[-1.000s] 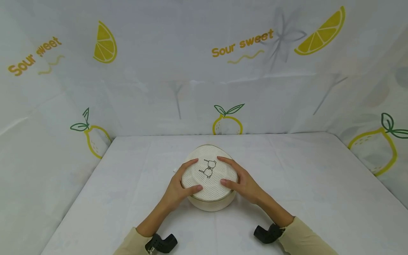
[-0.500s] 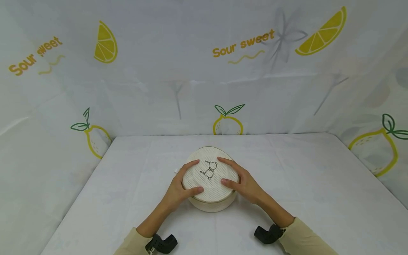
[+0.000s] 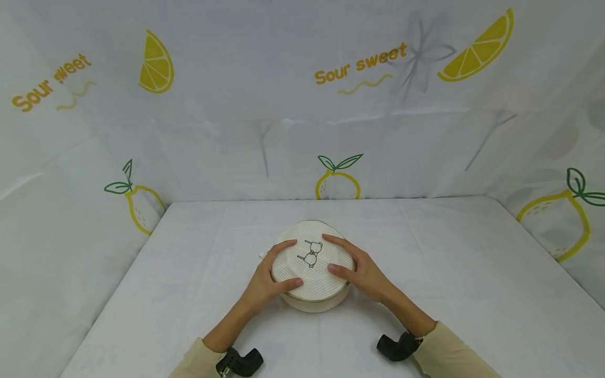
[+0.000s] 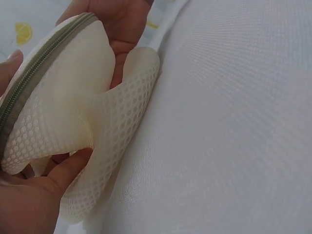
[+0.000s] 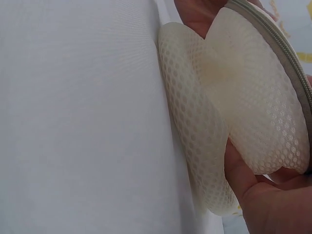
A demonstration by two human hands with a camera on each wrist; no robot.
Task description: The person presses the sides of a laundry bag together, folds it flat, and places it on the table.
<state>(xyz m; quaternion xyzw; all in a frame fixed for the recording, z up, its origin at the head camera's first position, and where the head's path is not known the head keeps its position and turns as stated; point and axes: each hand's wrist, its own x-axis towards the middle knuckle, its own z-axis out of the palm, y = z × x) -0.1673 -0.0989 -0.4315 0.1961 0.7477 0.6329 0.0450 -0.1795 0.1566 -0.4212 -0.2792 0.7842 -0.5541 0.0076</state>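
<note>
A round cream mesh laundry bag stands on the white cloth in the head view, a small black line drawing on its top. From the left side my left hand grips it, and my right hand grips it from the right. Thumbs and fingertips of both hands lie on the top panel. In the left wrist view a greenish zipper runs closed along the upper rim. Below it, the soft mesh wall is pushed inward by fingers and folds at mid-height, its lower part bulging onto the cloth.
The white cloth covers the table around the bag. Behind it hangs a backdrop printed with lemons and lettering. A black wrist camera sits on the left wrist, another black camera on the right, both low over the cloth.
The bag's top has sunk slightly and its far edge sits a little lower in the head view. Both hands keep their hold almost in place.
</note>
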